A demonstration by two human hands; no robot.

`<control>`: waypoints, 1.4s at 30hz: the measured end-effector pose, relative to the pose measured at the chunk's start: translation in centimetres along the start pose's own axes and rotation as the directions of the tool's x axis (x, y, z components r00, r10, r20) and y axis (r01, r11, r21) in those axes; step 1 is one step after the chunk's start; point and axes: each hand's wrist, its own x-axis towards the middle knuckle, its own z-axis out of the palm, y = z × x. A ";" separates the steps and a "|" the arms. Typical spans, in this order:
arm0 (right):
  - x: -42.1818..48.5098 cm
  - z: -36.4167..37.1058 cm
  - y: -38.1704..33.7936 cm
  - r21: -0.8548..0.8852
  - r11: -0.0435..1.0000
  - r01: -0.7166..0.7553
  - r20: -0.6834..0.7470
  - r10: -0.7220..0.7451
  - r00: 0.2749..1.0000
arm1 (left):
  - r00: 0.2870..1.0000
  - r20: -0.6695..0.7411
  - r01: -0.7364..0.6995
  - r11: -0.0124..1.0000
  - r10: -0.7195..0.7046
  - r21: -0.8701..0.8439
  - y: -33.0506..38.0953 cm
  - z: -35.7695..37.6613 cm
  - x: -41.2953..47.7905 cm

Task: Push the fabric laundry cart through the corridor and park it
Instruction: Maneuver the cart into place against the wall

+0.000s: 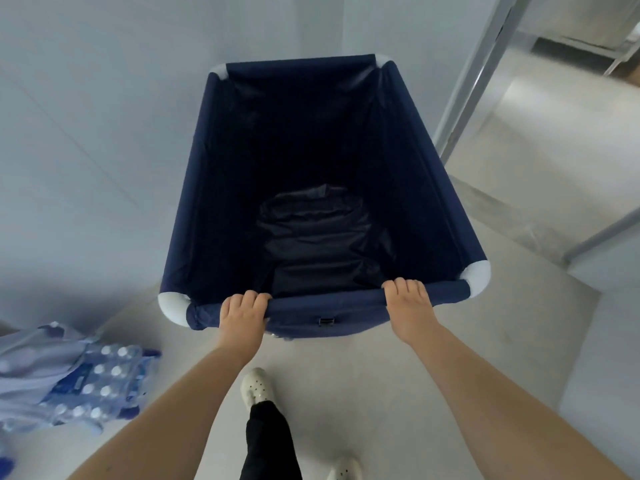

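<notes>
The navy fabric laundry cart point(433, 174) with white plastic corner pieces fills the centre of the head view, its open top facing me. Dark crumpled fabric point(322, 244) lies at its bottom. My left hand point(242, 315) grips the near top rail left of the middle, fingers curled over it. My right hand point(408, 306) grips the same rail further right. A small buckle point(325, 321) sits on the cart's near face between my hands. The cart's far end is close to a pale wall.
Shrink-wrapped packs of water bottles point(90, 379) lie on the floor at lower left beside the wall. A grey metal door frame point(474, 77) and an opening onto lighter floor are at upper right. My white shoes point(256, 389) stand on the pale floor below the cart.
</notes>
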 end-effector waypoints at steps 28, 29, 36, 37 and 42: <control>21.8 -5.2 -2.1 0.066 0.972 -0.227 -0.019 0.229 0.973 | 0.967 0.033 -0.251 0.968 0.252 -0.009 -9.8 -3.2 28.6; 22.7 -5.4 -2.1 0.065 0.971 -0.230 0.008 0.230 0.973 | 0.966 0.036 -0.258 0.966 0.258 -0.008 -10.0 -3.3 29.8; 28.2 -5.7 -0.9 0.115 0.967 -0.229 0.072 0.222 0.972 | 0.945 0.035 -0.326 0.946 0.325 0.001 -10.5 -3.8 37.2; 28.7 -5.7 -0.8 0.116 0.966 -0.231 0.076 0.223 0.972 | 0.944 0.027 -0.330 0.944 0.330 0.011 -10.5 -3.8 38.0; 31.4 -5.9 0.0 0.122 0.964 -0.234 0.025 0.233 0.972 | 0.926 -0.007 -0.376 0.926 0.377 0.044 -10.6 -3.7 41.9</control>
